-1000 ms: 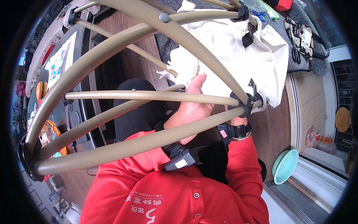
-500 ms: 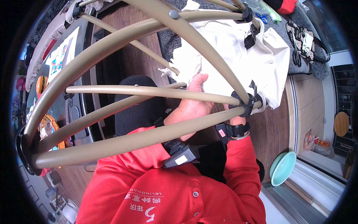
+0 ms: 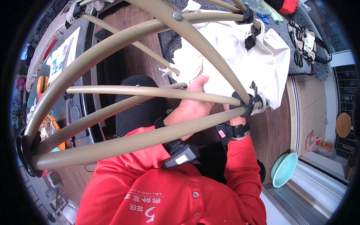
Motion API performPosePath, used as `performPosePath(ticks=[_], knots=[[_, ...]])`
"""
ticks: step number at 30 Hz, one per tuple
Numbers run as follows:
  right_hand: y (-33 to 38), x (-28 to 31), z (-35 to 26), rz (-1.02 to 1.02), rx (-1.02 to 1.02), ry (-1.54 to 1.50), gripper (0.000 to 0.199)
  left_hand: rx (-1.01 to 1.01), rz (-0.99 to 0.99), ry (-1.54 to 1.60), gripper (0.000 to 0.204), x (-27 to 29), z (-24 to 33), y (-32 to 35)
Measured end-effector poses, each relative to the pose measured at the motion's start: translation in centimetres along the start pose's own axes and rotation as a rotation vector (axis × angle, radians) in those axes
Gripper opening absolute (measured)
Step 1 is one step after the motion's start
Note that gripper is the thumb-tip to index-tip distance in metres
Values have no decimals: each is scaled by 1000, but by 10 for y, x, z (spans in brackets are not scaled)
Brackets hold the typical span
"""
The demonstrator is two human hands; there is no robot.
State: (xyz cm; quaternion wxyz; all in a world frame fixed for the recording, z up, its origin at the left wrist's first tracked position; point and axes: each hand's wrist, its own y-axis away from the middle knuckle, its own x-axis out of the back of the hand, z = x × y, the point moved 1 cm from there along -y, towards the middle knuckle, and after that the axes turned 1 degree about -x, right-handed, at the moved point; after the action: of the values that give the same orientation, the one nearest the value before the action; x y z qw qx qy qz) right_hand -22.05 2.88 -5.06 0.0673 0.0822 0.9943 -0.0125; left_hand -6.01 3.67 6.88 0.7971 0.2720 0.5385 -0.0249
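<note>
A folding frame of beige tubes with black plastic joints arches across the view in front of my arms. White cloth hangs bunched at its far right, looped onto the tubes near the joints. My left hand is behind the tubes, its thumb lying on the cloth's near edge and its fingers out of sight under the cloth. My right hand is beneath the near-right joint; tube and joint hide its fingers. Black devices are strapped at both wrists.
On the left stands a dark table with a printed sheet and a toy burger. A grey mat lies at the far right, bearing blue scissors and a floral bag. A turquoise basin is at the lower right.
Almost nothing differs. My right hand and forearm have shifted very slightly left, and the cloth's right edge has drawn in a little.
</note>
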Motion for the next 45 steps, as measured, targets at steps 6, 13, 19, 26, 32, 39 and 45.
performPosePath(ticks=[6,13,19,26,32,39,45], knots=[[-2,4,1,-27,223,263,25,-62,61,-126,55,-3,-2,5],[-3,17,33,-122,-39,5,25,-1,133,-275,49,-9,-1,3],[4,33,55,-145,-288,-255,42,12,238,-211,47,-19,0,5],[-7,25,43,-327,47,269,24,41,266,-219,41,-20,0,6],[-7,18,26,-244,488,667,16,-57,-73,-127,34,1,-10,4],[-9,12,19,-216,493,825,14,-55,-30,35,32,8,-14,5],[-6,15,26,-212,382,759,14,-16,-13,179,28,23,-19,-19]])
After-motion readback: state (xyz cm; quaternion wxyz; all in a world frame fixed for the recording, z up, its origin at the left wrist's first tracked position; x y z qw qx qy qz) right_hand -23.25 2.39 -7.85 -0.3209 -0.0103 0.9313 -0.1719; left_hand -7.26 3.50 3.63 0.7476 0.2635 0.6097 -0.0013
